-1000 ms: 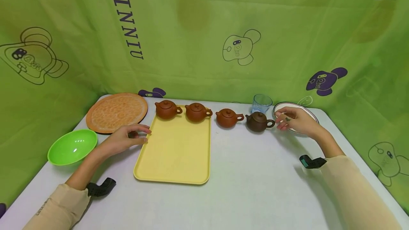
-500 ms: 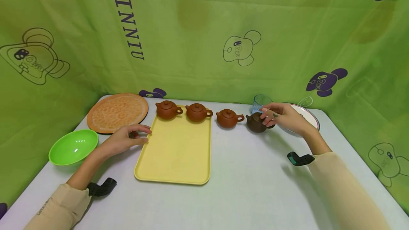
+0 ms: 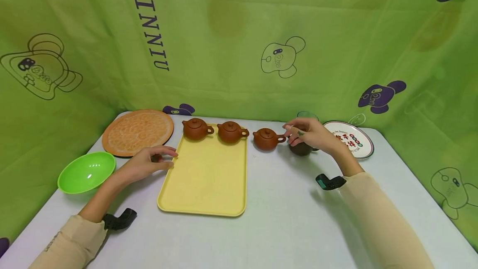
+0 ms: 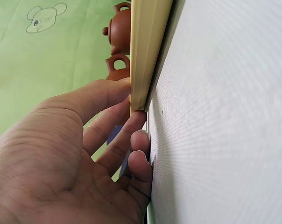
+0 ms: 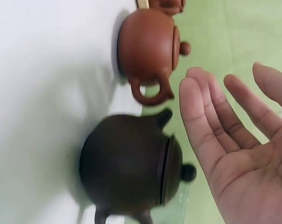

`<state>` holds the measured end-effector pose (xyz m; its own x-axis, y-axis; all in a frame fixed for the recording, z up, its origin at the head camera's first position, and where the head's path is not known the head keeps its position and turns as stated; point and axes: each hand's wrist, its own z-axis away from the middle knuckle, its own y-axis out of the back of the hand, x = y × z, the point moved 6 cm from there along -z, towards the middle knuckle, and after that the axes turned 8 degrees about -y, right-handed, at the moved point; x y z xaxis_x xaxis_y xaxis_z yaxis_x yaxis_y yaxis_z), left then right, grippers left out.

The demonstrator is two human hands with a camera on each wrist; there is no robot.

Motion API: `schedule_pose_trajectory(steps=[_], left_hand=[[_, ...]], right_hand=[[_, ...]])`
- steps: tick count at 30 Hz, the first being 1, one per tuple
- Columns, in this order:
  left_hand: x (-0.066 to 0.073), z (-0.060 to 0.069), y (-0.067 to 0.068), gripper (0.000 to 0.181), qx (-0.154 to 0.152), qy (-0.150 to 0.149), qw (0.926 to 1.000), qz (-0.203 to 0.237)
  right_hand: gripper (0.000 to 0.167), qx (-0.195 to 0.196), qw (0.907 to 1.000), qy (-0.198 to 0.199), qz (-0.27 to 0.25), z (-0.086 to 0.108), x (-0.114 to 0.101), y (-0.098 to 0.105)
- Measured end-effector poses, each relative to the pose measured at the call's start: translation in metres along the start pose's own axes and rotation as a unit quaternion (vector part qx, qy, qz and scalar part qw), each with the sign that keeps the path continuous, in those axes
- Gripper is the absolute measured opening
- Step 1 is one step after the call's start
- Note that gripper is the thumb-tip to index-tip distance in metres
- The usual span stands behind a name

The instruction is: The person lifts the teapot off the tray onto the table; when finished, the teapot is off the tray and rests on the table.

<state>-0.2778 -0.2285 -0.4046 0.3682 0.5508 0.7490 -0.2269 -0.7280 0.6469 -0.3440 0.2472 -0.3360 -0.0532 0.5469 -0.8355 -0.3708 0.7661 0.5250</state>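
My left hand (image 3: 145,163) is at the left edge of the yellow tray (image 3: 205,182). In the left wrist view the thumb touches the tray's rim (image 4: 143,56), and a fingertip meets its lower side. Over the dark brown teapot (image 3: 301,148) hovers my right hand (image 3: 311,134), its fingers loosely bent and holding nothing. The right wrist view shows that hand apart from the dark teapot and from the reddish-brown teapot (image 5: 148,44) beside it. Two more reddish-brown teapots, one on the left (image 3: 195,130) and one on the right (image 3: 230,133), stand at the tray's far end.
An orange round mat (image 3: 138,132) and a green bowl (image 3: 86,172) lie on the left. Behind the right hand stands a blue glass (image 3: 308,115), mostly hidden. A white plate with red markings (image 3: 362,144) sits at the far right. Green cloth (image 3: 224,45) walls the table.
My right hand has moved left, from beside the dark teapot's handle to above the teapot, uncovering the plate and hiding the glass. The left hand and the tray have stayed in place.
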Motion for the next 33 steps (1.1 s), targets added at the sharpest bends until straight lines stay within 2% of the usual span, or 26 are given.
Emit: schedule_pose_trajectory(steps=[7,15,20,23,27,33], left_hand=[[0.0,0.001,0.001,0.03,0.002,-0.001,1.0,0.002],[0.001,0.001,0.001,0.031,0.003,-0.003,1.0,0.001],[0.001,0.0,0.0,0.03,0.003,-0.005,1.0,-0.004],[0.002,0.0,0.0,0.03,0.002,-0.005,1.0,-0.005],[0.002,0.0,0.0,0.031,0.001,-0.001,1.0,-0.002],[0.002,0.001,0.0,0.031,0.0,0.001,1.0,-0.002]], right_hand=[[0.036,-0.016,0.9998,0.012,0.004,-0.016,-0.016,-0.024],[0.034,-0.029,0.9995,0.005,-0.011,-0.033,-0.03,-0.05],[0.035,-0.02,0.9998,0.004,-0.007,-0.042,-0.038,-0.062],[0.034,-0.001,1.0,0.001,-0.004,-0.046,-0.042,-0.067],[0.034,0.016,0.9997,-0.016,-0.008,-0.052,-0.046,-0.073],[0.034,0.011,0.9992,-0.039,0.002,-0.061,-0.049,-0.082]])
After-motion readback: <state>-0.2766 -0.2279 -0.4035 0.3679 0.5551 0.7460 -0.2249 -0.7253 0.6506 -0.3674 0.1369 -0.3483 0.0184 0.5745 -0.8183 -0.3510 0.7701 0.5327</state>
